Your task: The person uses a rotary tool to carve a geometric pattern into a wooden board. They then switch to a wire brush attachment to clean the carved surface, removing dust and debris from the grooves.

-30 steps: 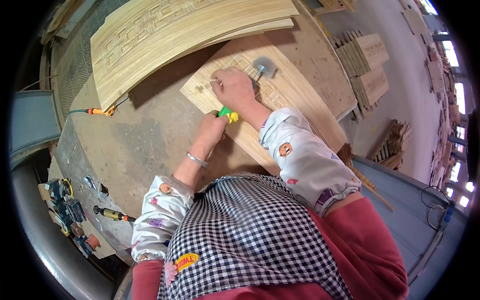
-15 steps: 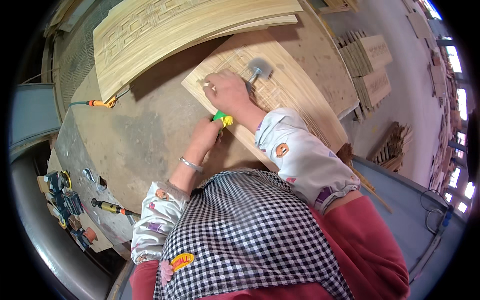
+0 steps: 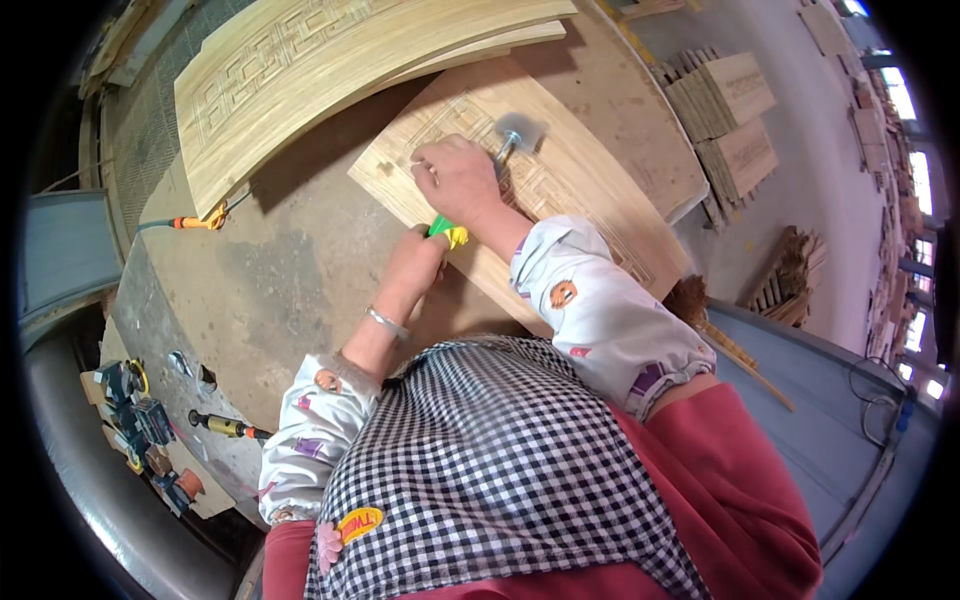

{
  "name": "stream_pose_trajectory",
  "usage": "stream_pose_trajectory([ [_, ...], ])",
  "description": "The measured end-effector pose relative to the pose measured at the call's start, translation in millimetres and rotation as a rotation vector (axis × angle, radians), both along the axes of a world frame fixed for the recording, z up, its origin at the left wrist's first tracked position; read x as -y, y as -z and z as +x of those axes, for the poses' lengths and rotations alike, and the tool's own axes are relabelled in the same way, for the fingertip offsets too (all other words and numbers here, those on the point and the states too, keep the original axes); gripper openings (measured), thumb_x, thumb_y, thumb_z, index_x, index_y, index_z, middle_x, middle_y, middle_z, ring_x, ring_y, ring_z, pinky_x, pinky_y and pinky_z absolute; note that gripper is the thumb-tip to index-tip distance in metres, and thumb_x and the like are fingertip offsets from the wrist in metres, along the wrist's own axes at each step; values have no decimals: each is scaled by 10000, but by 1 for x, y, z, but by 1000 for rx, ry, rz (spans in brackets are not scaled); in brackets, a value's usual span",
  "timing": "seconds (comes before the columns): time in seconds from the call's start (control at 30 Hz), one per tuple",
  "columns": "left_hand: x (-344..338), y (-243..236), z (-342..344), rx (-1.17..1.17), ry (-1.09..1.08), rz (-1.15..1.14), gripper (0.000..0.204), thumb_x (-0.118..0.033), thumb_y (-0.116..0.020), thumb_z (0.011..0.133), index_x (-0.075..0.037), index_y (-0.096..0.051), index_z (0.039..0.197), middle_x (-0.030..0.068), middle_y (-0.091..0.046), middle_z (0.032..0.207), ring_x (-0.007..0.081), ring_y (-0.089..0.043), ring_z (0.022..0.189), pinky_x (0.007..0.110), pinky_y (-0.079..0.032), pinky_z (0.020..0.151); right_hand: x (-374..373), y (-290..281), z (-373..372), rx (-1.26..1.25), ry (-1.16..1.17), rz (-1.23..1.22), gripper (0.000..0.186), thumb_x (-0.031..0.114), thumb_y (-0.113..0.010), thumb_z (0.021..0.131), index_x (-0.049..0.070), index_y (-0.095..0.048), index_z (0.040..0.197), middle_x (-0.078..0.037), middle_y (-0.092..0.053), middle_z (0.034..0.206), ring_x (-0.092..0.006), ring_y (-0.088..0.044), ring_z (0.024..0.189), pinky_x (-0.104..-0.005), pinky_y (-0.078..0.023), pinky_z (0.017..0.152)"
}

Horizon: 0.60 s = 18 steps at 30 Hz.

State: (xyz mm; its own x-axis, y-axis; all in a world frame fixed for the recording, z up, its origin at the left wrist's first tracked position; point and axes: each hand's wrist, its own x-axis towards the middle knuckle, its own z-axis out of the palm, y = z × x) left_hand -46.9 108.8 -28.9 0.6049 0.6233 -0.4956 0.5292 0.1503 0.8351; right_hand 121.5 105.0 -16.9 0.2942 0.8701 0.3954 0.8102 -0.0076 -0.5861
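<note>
A pale carved wooden panel (image 3: 585,195) lies slanted on the worktable (image 3: 300,220) in front of me. Over it I hold a hand-held rotary sander (image 3: 440,227) with a green and yellow body. Its round wheel (image 3: 522,135), blurred by spinning, is at the carved grooves; whether it touches them I cannot tell. My right hand (image 3: 457,180) is closed round the front of the tool, hiding most of it. Lower down, by the panel's near edge, my left hand (image 3: 413,262) grips the rear end.
More carved panels (image 3: 360,75) lie stacked at the far left of the table. An orange hose fitting (image 3: 200,222) sits beside them. A yellow tool (image 3: 228,425) and several power tools (image 3: 150,420) are at left. A brown brush (image 3: 688,296) lies right; stacked panels (image 3: 735,85) stand beyond.
The whole view has shifted slightly, with the panels now a little further left. Both hands keep their grip on the sander, and the wheel stays blurred over the carving.
</note>
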Motion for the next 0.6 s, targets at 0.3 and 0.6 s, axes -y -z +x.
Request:
stream_pose_trajectory([
  [0.3,43,-56,-80,-183,-277,-285,340,-183,-597,883,65,-682,1098,74,-648,755,127,-569,584,305,-436,517,31,0,-86,-142,-200,-59,103,232,-715,831,151,-732,892,-54,-704,852,-285,-670,927,-435,-531,810],
  [0.6,5,-47,-12,-185,-71,-203,354,-207,-592,897,70,-674,1099,75,-655,766,163,-587,590,343,-465,532,7,0,-22,28,-20,-221,102,235,-714,836,139,-742,859,-69,-692,814,-295,-675,880,-453,-533,767],
])
